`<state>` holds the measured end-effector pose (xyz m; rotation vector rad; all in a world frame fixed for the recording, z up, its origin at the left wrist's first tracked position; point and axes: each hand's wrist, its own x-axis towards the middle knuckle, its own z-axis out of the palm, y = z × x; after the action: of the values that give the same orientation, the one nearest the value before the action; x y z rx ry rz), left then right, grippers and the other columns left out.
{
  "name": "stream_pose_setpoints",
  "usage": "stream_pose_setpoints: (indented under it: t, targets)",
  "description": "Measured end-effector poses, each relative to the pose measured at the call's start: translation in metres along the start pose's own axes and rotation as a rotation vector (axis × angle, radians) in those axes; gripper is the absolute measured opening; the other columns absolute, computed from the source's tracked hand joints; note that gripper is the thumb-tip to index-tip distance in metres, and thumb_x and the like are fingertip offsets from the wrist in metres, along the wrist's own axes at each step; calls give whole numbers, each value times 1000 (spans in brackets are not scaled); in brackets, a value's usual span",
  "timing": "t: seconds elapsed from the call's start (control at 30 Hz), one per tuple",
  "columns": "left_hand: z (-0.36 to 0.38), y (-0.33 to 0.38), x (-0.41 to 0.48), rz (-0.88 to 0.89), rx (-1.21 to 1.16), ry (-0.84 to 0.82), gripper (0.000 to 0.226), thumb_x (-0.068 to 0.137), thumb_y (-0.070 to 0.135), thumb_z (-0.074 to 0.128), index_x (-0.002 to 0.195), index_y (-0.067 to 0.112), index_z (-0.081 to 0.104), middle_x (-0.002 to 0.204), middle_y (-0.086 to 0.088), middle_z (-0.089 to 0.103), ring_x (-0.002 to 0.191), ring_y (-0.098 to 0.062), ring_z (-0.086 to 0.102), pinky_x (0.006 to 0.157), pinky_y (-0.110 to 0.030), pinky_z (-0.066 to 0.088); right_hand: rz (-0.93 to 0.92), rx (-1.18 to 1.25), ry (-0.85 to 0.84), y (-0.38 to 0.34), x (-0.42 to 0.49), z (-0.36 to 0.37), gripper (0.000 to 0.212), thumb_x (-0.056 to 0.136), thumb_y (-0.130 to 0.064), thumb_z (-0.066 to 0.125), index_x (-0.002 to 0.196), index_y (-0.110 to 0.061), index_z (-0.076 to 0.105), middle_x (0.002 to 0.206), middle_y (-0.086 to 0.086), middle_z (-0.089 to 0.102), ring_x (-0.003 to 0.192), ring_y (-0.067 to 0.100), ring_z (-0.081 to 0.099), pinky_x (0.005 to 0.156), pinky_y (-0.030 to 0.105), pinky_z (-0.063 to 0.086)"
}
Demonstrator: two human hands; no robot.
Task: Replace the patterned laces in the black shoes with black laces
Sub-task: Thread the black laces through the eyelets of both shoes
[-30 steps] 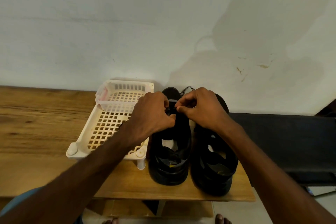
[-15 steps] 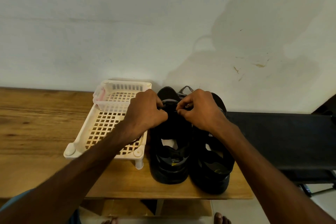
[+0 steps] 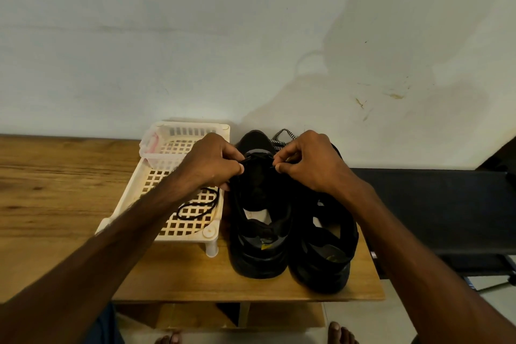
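Two black shoes stand side by side on the wooden table, toes toward the wall: the left shoe and the right shoe. My left hand and my right hand sit over the left shoe's toe end, each pinching an end of a thin black lace that spans the front eyelets. A black-and-white patterned lace pokes out behind the shoes near the wall. Another black lace lies looped in the cream tray.
The cream lattice tray stands on short legs left of the shoes, with a small clear box at its far end. A black bench extends to the right. The wall is close behind. The table's front edge is near me.
My hands have drawn slightly apart over the left shoe's toe end, showing the black lace stretched between them. The shoes and tray stayed put.
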<state>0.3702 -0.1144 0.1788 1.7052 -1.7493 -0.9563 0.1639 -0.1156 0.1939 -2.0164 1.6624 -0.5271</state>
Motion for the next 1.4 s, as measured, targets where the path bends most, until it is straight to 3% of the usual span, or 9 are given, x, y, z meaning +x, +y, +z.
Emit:
stream_pose_setpoints:
  t: [0.13, 0.4, 0.6, 0.7, 0.77, 0.9, 1.0, 1.2, 1.4]
  targets:
    - [0, 0, -2, -28, -37, 37, 22, 87, 1, 75, 108, 10, 78, 116, -9, 72, 78, -14, 71, 54, -22, 60, 1, -33, -5, -4, -2, -1, 10, 90, -12, 77, 97, -18, 82, 99, -1, 77, 87, 8, 68, 80, 17, 52]
    - [1, 0, -3, 12, -12, 48, 21, 86, 3, 76, 105, 10, 78, 111, -9, 74, 73, -14, 72, 57, -26, 62, 11, -86, 53, -13, 6, 18, 16, 88, -6, 72, 92, -18, 83, 96, -1, 77, 87, 11, 70, 75, 18, 54]
    - [1, 0, -4, 43, 8, 39, 25, 88, 4, 75, 111, 11, 77, 118, -8, 72, 76, -13, 72, 57, -24, 61, -12, -60, 156, -17, 19, 44, 12, 82, -7, 75, 79, -15, 82, 76, 0, 72, 73, 11, 68, 75, 32, 63]
    - [0, -2, -3, 48, 17, 39, 24, 88, 4, 74, 111, 12, 77, 117, -7, 72, 73, -11, 72, 56, -22, 60, -23, -29, 155, -17, 22, 48, 9, 84, -10, 76, 80, -14, 83, 74, -1, 72, 70, 6, 64, 67, 22, 56]
    - [0, -3, -3, 52, 15, 34, 23, 88, 4, 74, 110, 12, 77, 116, -7, 73, 71, -10, 72, 54, -20, 59, -14, -12, 151, -18, 19, 46, 8, 87, -11, 75, 86, -12, 83, 86, -1, 75, 76, 4, 61, 57, 5, 42]
    - [-1, -4, -1, 60, 22, 24, 23, 89, 4, 73, 109, 12, 78, 113, -7, 73, 66, -9, 71, 52, -18, 57, 3, 69, 159, -19, 16, 42, 7, 88, -11, 76, 90, -10, 82, 103, 5, 77, 83, 1, 54, 55, -6, 35]
    - [1, -4, 0, 79, 53, 16, 22, 89, 6, 73, 109, 14, 78, 112, -5, 74, 57, -6, 70, 51, -15, 54, 22, 42, 164, -20, 16, 48, 7, 87, -13, 77, 90, -14, 83, 104, 3, 77, 83, 1, 54, 53, 2, 32]
    - [2, -5, 1, 104, 66, 21, 22, 88, 8, 74, 109, 14, 78, 112, -5, 75, 66, -7, 71, 52, -16, 55, 83, 48, 200, -20, 20, 55, 6, 84, -15, 81, 83, -20, 82, 88, -6, 72, 89, 7, 64, 90, 37, 59]
    - [2, -4, 1, 94, 60, 27, 20, 88, 9, 76, 108, 14, 77, 108, -4, 74, 52, 2, 67, 49, -13, 51, 147, 28, 184, -19, 22, 56, 14, 81, -32, 85, 72, -25, 77, 85, -3, 72, 94, 18, 67, 90, 46, 58]
